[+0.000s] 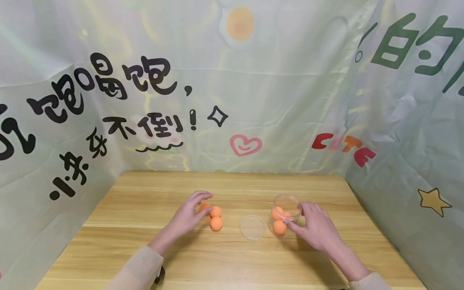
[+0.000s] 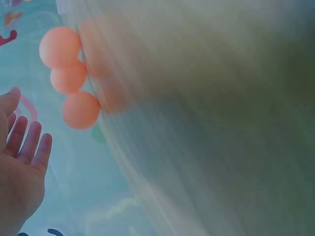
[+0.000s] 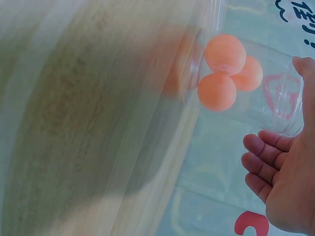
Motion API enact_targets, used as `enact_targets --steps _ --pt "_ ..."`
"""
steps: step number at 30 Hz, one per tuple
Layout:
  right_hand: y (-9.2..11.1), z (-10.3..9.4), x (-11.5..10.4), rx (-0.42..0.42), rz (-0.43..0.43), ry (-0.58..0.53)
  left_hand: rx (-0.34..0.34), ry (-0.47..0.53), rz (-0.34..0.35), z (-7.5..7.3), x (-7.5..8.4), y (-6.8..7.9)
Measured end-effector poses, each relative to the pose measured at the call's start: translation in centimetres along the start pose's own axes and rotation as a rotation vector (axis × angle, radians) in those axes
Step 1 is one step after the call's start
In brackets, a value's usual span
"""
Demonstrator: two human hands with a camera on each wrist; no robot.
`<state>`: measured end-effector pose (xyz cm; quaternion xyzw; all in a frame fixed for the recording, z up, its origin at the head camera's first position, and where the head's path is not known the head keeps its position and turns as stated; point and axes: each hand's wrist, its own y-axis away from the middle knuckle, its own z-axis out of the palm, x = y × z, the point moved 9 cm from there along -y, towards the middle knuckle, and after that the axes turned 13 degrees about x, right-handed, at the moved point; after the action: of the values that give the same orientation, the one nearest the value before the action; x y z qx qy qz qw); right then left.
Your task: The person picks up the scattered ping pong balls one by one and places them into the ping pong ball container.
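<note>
Three orange balls (image 1: 216, 223) lie close together on the wooden table, left of centre. Over them, in the head view, is my left hand (image 1: 185, 215), thumb and fingers spread apart. The left wrist view shows that hand (image 2: 24, 172) with straight fingers beside the balls (image 2: 81, 110) and nothing in its grasp. My right hand (image 1: 319, 225) grips a clear jar (image 1: 277, 199) near its rim, thumb on one side and fingers on the other. Inside the upright jar, three more orange balls (image 3: 217, 92) rest at the bottom.
A clear round lid (image 1: 252, 227) lies flat on the table (image 1: 232, 262) between the loose balls and the jar. Printed cloth (image 1: 217, 80) hangs behind the table and along both sides.
</note>
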<state>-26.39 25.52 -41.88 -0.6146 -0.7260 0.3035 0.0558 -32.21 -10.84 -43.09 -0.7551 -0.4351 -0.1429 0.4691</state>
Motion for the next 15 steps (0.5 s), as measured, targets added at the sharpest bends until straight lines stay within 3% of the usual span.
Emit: enact_targets --steps 7,15 --pt "0.0 0.1 0.1 -0.003 0.004 -0.003 -0.086 -0.065 -0.031 0.0 -1.8 -0.1" --pt "-0.1 0.1 0.2 -0.002 0.005 0.006 -0.186 -0.048 -0.05 0.6 -2.9 -0.1"
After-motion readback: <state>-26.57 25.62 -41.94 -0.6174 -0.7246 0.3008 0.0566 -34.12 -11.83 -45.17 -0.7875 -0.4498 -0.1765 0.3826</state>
